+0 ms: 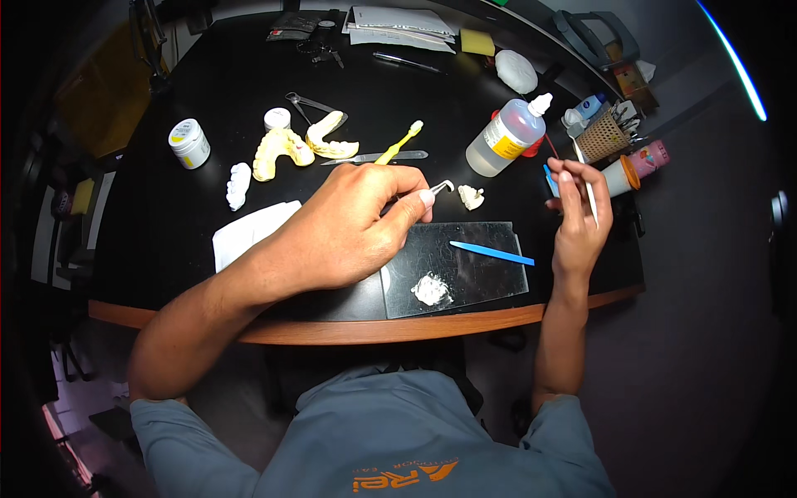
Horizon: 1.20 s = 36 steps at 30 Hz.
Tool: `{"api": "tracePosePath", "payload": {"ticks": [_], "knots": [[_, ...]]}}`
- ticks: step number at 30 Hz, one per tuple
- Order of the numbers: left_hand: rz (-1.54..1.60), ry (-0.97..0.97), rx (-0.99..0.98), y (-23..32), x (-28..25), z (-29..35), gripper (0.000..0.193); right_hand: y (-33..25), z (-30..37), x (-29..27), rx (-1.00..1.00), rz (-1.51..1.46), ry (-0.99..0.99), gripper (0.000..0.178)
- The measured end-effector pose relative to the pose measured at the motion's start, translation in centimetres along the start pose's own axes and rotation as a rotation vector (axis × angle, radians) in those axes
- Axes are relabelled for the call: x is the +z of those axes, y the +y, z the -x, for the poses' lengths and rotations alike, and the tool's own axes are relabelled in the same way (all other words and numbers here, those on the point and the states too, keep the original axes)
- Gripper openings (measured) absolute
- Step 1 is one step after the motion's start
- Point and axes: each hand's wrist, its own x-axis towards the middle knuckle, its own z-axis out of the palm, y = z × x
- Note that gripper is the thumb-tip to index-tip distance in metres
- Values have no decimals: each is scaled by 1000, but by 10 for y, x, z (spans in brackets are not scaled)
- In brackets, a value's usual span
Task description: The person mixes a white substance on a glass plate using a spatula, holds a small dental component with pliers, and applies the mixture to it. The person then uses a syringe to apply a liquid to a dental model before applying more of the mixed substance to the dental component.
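Observation:
My left hand is closed, thumb against fingers, around a slim metal tool with a small hooked tip; most of the tool is hidden. Just right of that tip lies a small off-white tooth model. My right hand is raised at the desk's right side, its fingers pinching a thin white stick. Between the hands lies a dark glass slab bearing a smear of white paste. Across the slab's far right part rests a blue plastic spatula.
Beyond my left hand are yellowish dental arch models, a white jar, a scalpel, a yellow toothbrush and calipers. A clear liquid bottle stands near a woven holder. White paper lies under my left forearm.

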Motion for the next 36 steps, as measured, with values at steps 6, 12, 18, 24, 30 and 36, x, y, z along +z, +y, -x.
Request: {"api": "tracePosePath", "payload": {"ticks": [6, 12, 18, 24, 30, 36], "knots": [[-45, 17, 37, 5, 2, 1, 24, 25, -48, -8, -71, -103, -137, 36], [2, 76, 148, 4, 8, 5, 18, 52, -44, 9, -146, -158, -167, 55], [-25, 59, 164, 8, 9, 6, 18, 56, -39, 14, -129, -118, -165, 58], [-27, 59, 284, 7, 11, 5, 16, 62, -41, 21, -106, -97, -157, 63], [7, 10, 276, 10, 11, 4, 16, 67, -45, 30, -105, -14, -119, 66], [1, 28, 375, 1, 13, 1, 13, 73, -48, 32, -60, 80, -151, 66]]}}
